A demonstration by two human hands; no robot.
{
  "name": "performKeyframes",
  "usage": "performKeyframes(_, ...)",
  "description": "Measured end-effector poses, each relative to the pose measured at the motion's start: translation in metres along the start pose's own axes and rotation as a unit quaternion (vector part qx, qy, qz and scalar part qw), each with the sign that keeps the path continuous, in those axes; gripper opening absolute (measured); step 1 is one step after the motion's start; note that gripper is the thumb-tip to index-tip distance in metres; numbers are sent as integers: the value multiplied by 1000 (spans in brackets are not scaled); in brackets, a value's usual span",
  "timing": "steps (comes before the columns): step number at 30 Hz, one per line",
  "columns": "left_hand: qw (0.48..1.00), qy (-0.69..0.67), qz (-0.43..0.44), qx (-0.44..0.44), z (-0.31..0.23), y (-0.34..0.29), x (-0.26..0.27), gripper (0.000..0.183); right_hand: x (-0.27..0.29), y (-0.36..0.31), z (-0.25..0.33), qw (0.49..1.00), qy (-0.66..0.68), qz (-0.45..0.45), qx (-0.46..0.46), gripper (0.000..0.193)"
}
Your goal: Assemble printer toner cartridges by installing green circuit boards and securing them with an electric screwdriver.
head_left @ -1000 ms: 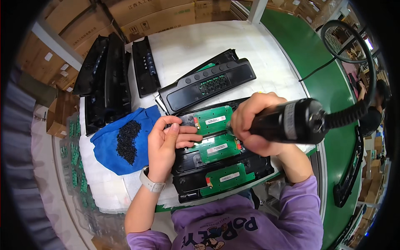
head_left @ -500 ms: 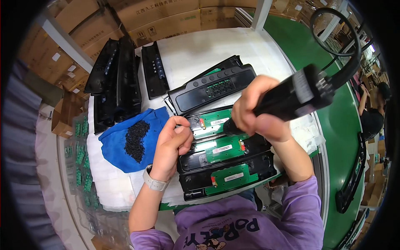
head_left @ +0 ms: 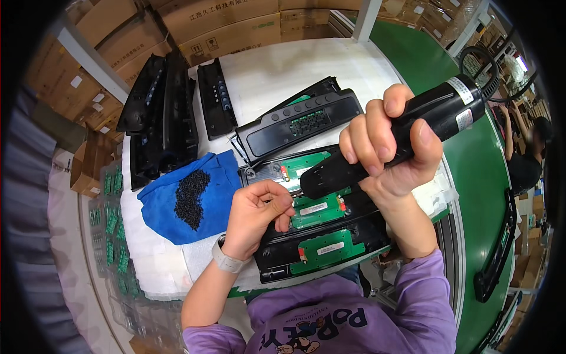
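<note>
My right hand (head_left: 386, 141) is wrapped round a black electric screwdriver (head_left: 439, 112), held tilted with its nose pointing down to the left. Thumb and fingers of my left hand (head_left: 256, 215) are pinched together at the driver's tip; whatever they hold is too small to make out. Below both hands lie several black plastic housings (head_left: 277, 251) side by side, with green circuit boards (head_left: 325, 250) in them. The driver partly covers the farthest board. Left of my left hand, a blue cloth (head_left: 156, 203) carries a pile of small black screws (head_left: 191, 200).
Beyond the boards lies an assembled black panel (head_left: 300, 121) with round buttons. More black housings (head_left: 177, 112) are stacked at the far left of the white-covered table (head_left: 265, 65). Cardboard boxes (head_left: 236, 29) stand behind it. The driver's cable (head_left: 492, 71) hangs at the upper right.
The screwdriver has lifted off the farthest board and swung its nose left toward my left hand. My left hand has moved right and nearer, its fingertips meeting the driver's tip.
</note>
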State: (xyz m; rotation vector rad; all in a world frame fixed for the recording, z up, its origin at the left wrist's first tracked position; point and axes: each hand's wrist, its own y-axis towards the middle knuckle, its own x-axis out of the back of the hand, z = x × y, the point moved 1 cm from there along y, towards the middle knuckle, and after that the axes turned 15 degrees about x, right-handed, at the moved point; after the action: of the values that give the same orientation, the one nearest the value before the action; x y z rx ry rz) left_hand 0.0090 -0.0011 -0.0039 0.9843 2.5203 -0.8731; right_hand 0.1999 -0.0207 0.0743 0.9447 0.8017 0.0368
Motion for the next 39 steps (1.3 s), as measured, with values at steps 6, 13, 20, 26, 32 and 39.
performKeyframes(6,1000,18,-21,-10,2,0,-2,10,-2,-3,-1,1000,-14,5,-15,25)
performKeyframes(13,994,104,-18,-37,2,1,-7,13,3,0,2,997,-6,-74,-21,21)
performKeyframes(20,993,18,-80,-90,-3,7,0,15,31,-2,3,965,-244,28,-89,25)
performKeyframes(26,995,3,-81,-61,-5,6,2,14,31,-4,-2,948,-295,34,-115,28)
performKeyframes(32,994,61,-79,-36,-7,4,1,17,30,-3,-2,939,-317,41,-131,27)
performKeyframes(39,993,84,-80,-30,-6,1,5,16,21,-9,-12,934,-319,77,-142,24)
